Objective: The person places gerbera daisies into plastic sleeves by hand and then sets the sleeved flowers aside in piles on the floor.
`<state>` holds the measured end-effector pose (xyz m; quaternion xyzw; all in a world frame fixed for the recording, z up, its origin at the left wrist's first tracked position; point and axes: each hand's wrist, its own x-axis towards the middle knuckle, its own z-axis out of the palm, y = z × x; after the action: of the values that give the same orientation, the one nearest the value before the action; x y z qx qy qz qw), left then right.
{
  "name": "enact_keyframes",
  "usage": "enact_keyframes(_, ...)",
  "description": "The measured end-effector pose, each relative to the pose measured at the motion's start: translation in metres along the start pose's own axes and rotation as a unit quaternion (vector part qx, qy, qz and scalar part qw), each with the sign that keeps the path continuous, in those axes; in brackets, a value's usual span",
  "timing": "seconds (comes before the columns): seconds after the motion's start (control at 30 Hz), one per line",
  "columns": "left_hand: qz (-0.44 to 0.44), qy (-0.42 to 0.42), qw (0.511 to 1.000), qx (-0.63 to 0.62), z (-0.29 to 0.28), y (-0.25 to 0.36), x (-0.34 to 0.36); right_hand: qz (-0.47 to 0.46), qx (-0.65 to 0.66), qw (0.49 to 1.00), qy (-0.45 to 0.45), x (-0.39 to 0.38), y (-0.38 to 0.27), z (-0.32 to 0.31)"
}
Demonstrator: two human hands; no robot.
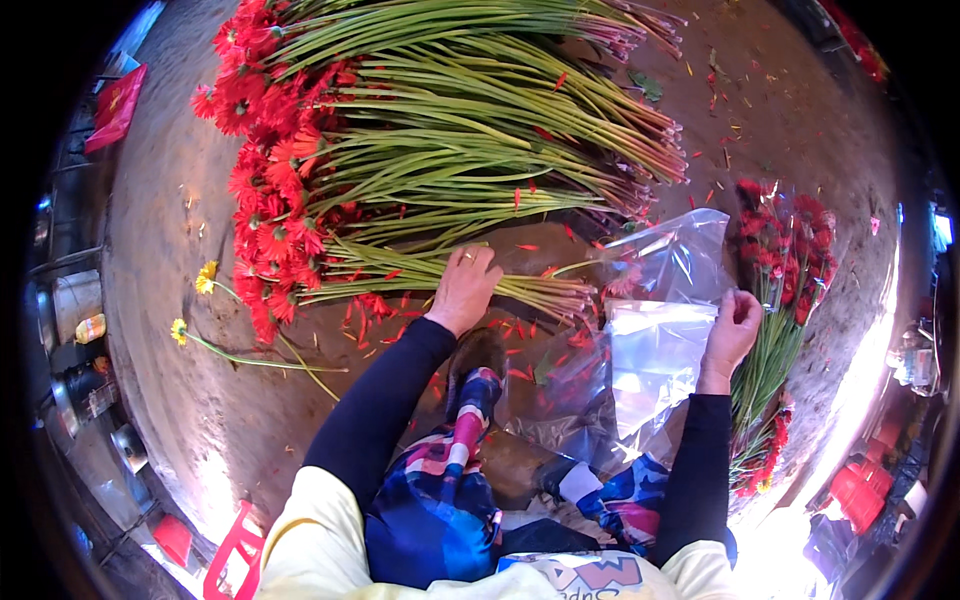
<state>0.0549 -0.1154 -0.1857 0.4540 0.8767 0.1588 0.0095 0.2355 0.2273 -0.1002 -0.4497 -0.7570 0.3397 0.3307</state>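
Note:
Red gerberas (275,240) lie in a broad row, blooms to the left and long green stems to the right. Over the nearest bunch of gerbera stems (540,292), my left hand (467,290) is closed, fingers curled round them. My right hand (733,330) pinches the right edge of a clear plastic sleeve (665,345). The sleeve lies beside the cut ends of the stems, with more clear film around it. To the right of that hand, bunches of red gerberas (790,255) rest on the ground, seemingly wrapped in clear film.
Two yellow gerberas (207,277) lie loose at the left on the brown ground (165,225). Red petals are scattered around my feet. A red plastic stool (235,560) stands at lower left, and red plastic items (860,490) are at lower right.

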Motion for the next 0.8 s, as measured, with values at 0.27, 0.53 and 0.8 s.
enact_keyframes(0.27,-0.152,0.034,0.969,-0.191,-0.023,-0.004,-0.002,-0.037,-0.059,0.993,-0.095,-0.019,-0.001,0.016)
enact_keyframes(0.53,-0.168,-0.042,0.985,0.017,-0.01,-0.059,0.002,0.007,-0.037,0.991,-0.131,-0.055,-0.017,0.04)
enact_keyframes(0.8,0.047,-0.052,0.997,-0.026,-0.007,0.018,0.016,0.007,-0.025,0.99,-0.136,-0.051,-0.021,0.042)
